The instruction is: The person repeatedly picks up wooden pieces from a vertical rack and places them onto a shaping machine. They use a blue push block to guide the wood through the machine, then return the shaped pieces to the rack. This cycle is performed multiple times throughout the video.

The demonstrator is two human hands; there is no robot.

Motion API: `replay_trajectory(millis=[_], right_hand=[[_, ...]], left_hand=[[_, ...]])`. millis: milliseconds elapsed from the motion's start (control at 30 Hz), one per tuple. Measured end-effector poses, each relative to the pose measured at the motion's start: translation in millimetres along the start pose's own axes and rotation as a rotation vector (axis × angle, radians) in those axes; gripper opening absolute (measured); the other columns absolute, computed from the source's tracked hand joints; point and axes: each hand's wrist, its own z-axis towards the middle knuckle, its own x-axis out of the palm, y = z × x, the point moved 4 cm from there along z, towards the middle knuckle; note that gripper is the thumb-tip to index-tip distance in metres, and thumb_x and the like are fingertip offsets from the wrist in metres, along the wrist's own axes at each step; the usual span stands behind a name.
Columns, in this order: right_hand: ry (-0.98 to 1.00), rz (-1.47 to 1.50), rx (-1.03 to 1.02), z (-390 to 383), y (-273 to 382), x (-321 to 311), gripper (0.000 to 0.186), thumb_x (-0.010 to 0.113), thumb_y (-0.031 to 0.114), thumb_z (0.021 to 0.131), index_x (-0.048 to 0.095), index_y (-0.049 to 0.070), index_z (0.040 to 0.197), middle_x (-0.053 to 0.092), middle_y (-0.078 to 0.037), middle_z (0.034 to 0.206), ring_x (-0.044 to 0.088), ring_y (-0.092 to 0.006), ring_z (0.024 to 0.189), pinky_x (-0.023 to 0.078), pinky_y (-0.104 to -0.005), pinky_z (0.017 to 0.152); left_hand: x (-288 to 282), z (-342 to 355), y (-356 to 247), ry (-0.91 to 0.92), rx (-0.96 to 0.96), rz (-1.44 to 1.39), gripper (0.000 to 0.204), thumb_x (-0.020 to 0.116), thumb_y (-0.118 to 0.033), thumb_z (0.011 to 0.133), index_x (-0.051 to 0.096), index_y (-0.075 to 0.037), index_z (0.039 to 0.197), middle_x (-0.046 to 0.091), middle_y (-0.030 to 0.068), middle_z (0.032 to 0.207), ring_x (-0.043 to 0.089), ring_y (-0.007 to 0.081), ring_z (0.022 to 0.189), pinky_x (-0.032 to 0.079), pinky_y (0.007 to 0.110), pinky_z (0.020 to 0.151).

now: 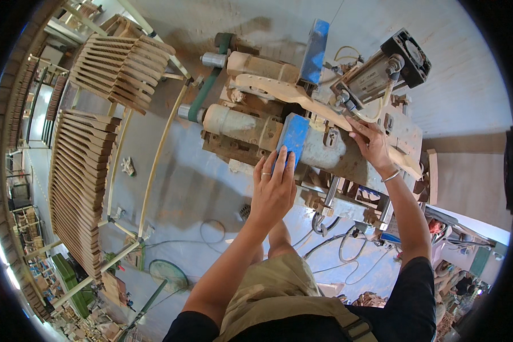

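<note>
A long, curved wooden piece [288, 93] lies slantwise across a dusty machine [339, 151]. My right hand [373, 145] is closed around it toward its right end, fingertips on its upper edge. The wood passes behind that hand and reappears beyond my wrist. My left hand [273, 182] rests with fingers stretched out over the near blue block [294, 134]; its thumb is hidden. A second blue block [315, 54] stands on the far side of the wood. Left of the blocks, a green belt [204, 94] runs between two metal-ended rollers.
A pneumatic cylinder [370, 71] with hoses rises at the machine's far right. On the left, a pale tube rack [157, 165] carries stacks of shaped wooden parts [80, 176]. Cables [347, 262] trail over the floor below the machine. A round green mesh fan [168, 275] stands lower left.
</note>
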Motion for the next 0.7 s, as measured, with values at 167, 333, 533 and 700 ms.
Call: replay_trajectory(millis=[167,333,533,700], right_hand=[[-0.032,-0.159,-0.076,1.3,-3.4,5.4,0.053,0.078,0.011,0.089,0.07,0.022,0.14,0.069,-0.014,0.113,0.065,-0.036,0.104,0.055,-0.0458,0.09],[-0.061,-0.251,-0.171,-1.7,-9.9,9.4,0.058,0.077,0.013,0.09,0.067,0.027,0.145,0.066,-0.013,0.119,0.063,-0.0361,0.107,0.055,-0.0467,0.09],[-0.058,-0.302,-0.201,-4.0,-12.3,14.6,0.059,0.077,0.011,0.089,0.066,0.028,0.144,0.066,-0.011,0.122,0.063,-0.0353,0.107,0.055,-0.0482,0.09],[-0.072,-0.305,-0.201,-5.3,-13.0,20.1,0.05,0.069,0.011,0.097,0.066,0.024,0.145,0.068,-0.011,0.132,0.065,-0.0353,0.109,0.052,-0.0451,0.096]], left_hand=[[1.7,-3.0,1.9,-0.018,0.0,-0.031,0.063,0.07,-0.009,0.087,0.053,-0.002,0.147,0.043,0.0139,0.158,0.046,0.0346,0.142,0.035,0.053,0.118],[0.0,-1.4,0.8,-0.018,0.007,-0.023,0.063,0.069,-0.009,0.087,0.052,-0.003,0.148,0.041,0.0137,0.159,0.046,0.0342,0.141,0.035,0.053,0.118],[2.5,-2.6,0.4,-0.02,0.014,0.003,0.064,0.07,-0.008,0.086,0.053,-0.002,0.147,0.042,0.0133,0.157,0.047,0.0342,0.14,0.036,0.053,0.117],[1.4,-1.2,-2.6,-0.015,0.01,0.031,0.063,0.069,-0.008,0.087,0.053,-0.001,0.147,0.044,0.0145,0.156,0.048,0.0348,0.139,0.037,0.052,0.116]])
